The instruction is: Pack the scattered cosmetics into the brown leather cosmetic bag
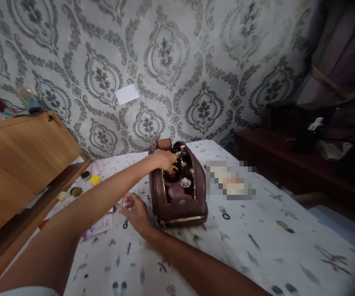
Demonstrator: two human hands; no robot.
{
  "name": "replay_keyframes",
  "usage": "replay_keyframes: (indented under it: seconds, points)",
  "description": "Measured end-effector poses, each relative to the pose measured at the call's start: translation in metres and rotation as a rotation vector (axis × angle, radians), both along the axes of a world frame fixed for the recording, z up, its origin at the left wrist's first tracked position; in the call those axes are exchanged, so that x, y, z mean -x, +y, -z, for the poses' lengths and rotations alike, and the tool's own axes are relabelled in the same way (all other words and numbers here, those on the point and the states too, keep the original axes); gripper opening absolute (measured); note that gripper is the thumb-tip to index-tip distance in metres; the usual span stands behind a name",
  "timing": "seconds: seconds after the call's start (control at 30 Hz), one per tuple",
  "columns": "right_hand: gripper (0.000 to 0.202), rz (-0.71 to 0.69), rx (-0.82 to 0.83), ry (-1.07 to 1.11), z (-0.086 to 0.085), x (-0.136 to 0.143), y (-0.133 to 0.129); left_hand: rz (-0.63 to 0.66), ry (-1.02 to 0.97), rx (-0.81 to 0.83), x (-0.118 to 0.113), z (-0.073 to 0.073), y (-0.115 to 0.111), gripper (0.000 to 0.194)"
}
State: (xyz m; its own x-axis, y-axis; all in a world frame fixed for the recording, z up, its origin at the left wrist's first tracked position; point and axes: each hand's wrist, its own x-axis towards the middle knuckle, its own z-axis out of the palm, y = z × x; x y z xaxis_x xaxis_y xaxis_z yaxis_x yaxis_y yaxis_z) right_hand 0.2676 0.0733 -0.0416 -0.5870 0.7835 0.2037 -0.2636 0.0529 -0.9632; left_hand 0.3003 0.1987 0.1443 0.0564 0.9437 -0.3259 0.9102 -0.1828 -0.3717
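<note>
A brown leather bag (182, 211) with gold zips stands unzipped on the bed. Inside are amber bottles (175, 170) with shiny caps, a silvery round cap (185, 183) and a purplish item (176, 191). My left hand (164, 159) reaches over the bag's left rim, its fingers closed at the top of an amber bottle; the fingertips are partly hidden. My right hand (137, 213) is left of the bag, just above the sheet, with fingers curved and apart. A small pale item (120, 201) lies by its fingertips, partly covered by my left forearm.
Left of my forearm lie a yellow lid (95, 179), dark round jars (76, 191) and a pink tube (95, 168). A purple-white packet (99, 227) is nearer. A wooden board (26, 152) borders the left; a dark red cabinet (257, 150) borders the right. Patterned wall (165, 61) stands behind.
</note>
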Motion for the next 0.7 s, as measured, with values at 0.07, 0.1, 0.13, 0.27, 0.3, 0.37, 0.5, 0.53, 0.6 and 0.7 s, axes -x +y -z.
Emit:
replay_keyframes:
  seconds: [0.07, 0.1, 0.13, 0.27, 0.3, 0.37, 0.5, 0.53, 0.6, 0.7]
  points:
    - [0.028, -0.002, -0.008, 0.012, 0.001, 0.001, 0.000, 0.000, -0.006, -0.006, -0.001, -0.003, -0.002, 0.057]
    - [0.027, -0.003, -0.010, 0.016, 0.001, 0.001, 0.000, 0.001, -0.010, -0.014, -0.001, -0.005, -0.003, 0.053]
    - [0.027, -0.005, -0.009, 0.018, 0.001, 0.001, -0.001, 0.002, -0.016, -0.026, -0.001, -0.008, -0.005, 0.049]
    - [0.027, -0.011, -0.014, -0.005, 0.000, -0.001, 0.000, 0.036, -0.057, -0.071, 0.007, -0.023, -0.014, 0.029]
    - [0.027, -0.014, -0.021, -0.007, -0.001, -0.001, 0.001, 0.057, -0.084, -0.085, 0.011, -0.027, -0.018, 0.026]
    - [0.026, -0.024, -0.026, 0.000, -0.001, -0.002, 0.001, 0.109, -0.195, -0.165, 0.020, -0.033, -0.029, 0.025]
    - [0.025, -0.045, -0.007, 0.015, -0.002, -0.004, 0.001, 0.165, -0.526, -0.486, 0.040, -0.032, -0.063, 0.023]
    - [0.025, -0.047, -0.003, 0.016, -0.002, -0.004, 0.001, 0.155, -0.589, -0.554, 0.046, -0.027, -0.074, 0.023]
    - [0.025, -0.051, 0.002, 0.019, -0.001, -0.004, 0.000, 0.102, -0.680, -0.652, 0.059, -0.014, -0.096, 0.024]
    - [0.024, -0.051, -0.004, 0.017, 0.000, -0.004, 0.001, -0.041, -0.744, -0.756, 0.088, 0.019, -0.127, 0.023]
